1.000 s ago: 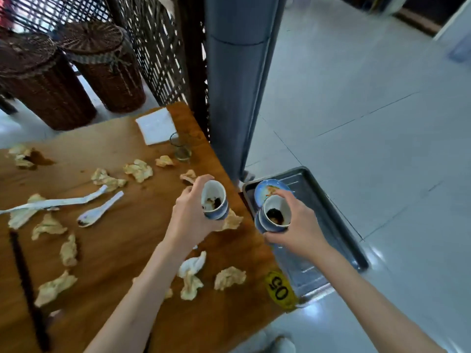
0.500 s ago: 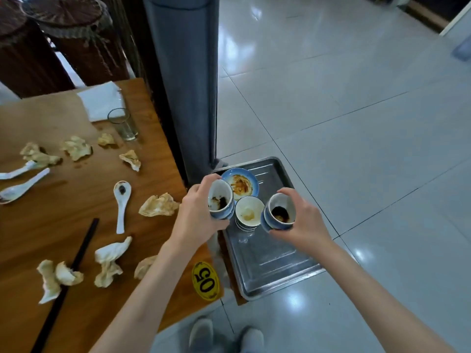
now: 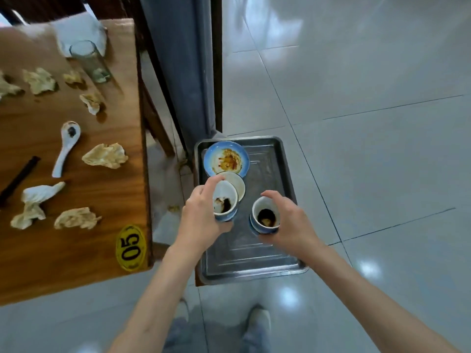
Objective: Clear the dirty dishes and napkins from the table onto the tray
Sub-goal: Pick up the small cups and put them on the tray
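Observation:
A metal tray lies low beside the wooden table. On it sit a blue plate smeared with sauce and a white cup. My left hand grips a blue cup with dark dregs, held over the tray just in front of the white cup. My right hand grips a second blue cup with dark dregs, low over the tray's middle. Whether either cup touches the tray I cannot tell. Crumpled napkins, a white spoon and a glass lie on the table.
A grey pillar rises behind the tray. A black chopstick lies at the table's left. A yellow 05 sticker marks the table corner. My feet stand on the tiled floor below.
Both hands moved with their cups from the table's edge to over the tray and lowered. My view swung right and down, bringing the tray to the centre.

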`<state>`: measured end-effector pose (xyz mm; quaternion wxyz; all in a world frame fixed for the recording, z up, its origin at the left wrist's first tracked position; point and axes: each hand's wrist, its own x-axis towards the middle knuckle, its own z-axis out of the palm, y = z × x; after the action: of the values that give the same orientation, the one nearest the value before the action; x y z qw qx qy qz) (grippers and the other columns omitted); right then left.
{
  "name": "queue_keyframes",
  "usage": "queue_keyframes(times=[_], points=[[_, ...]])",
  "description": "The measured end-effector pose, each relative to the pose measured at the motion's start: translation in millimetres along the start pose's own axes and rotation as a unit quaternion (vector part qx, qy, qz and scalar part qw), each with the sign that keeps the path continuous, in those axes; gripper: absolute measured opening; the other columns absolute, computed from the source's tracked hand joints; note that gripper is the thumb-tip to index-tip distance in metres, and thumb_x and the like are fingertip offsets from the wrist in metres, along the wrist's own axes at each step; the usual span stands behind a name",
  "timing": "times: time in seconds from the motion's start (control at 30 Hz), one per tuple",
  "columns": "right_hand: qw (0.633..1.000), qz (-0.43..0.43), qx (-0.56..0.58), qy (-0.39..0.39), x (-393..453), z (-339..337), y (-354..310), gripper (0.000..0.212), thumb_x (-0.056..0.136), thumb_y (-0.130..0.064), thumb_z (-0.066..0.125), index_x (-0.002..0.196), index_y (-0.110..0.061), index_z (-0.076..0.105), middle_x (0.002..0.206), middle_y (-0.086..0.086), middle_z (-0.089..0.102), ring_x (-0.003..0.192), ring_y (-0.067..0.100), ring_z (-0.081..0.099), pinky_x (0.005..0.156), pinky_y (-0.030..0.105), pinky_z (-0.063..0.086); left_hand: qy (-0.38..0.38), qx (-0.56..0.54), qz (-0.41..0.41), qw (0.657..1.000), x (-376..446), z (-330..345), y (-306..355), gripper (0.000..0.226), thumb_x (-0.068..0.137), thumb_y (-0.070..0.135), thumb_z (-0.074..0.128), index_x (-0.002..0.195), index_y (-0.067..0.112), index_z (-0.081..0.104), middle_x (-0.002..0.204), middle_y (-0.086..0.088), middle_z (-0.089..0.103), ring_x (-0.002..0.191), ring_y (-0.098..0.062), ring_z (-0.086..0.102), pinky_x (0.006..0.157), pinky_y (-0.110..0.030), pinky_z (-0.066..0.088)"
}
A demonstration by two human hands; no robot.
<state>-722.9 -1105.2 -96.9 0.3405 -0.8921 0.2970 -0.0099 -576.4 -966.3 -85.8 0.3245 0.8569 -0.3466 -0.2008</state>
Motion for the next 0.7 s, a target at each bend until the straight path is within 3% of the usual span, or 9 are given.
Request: queue_keyframes(times=[0.4,0.7], points=[[0.999,-0.027,-0.003,-0.044,33.3,89.1,84.5,0.082,0.059,-0.026,0.087,0.125,-0.033,0.039,0.114,-0.003,0.055,0.098,0.014,0.053,0.084,0.029,0.05,0.048,0.016,-0.053,0.997,-2.1,103.1,-86.2,0.089,0.054,0.017,0.089,0.127,0.035,0.042,0.111,0.002,0.054,0.097,-0.016,0.052,0.076,-0.025,0.04],[0.999,-0.025,-0.01,-0.034,56.8,156.3,122.1,0.081,0.058,-0.027,0.084,0.125,-0.031,0.039,0.11,-0.002,0.055,0.094,0.021,0.056,0.078,0.031,0.046,0.067,0.029,-0.076,0.994,-1.6,156.0,-150.6,0.092,0.053,0.015,0.09,0.129,0.031,0.041,0.116,-0.001,0.054,0.1,-0.019,0.054,0.08,-0.03,0.044]])
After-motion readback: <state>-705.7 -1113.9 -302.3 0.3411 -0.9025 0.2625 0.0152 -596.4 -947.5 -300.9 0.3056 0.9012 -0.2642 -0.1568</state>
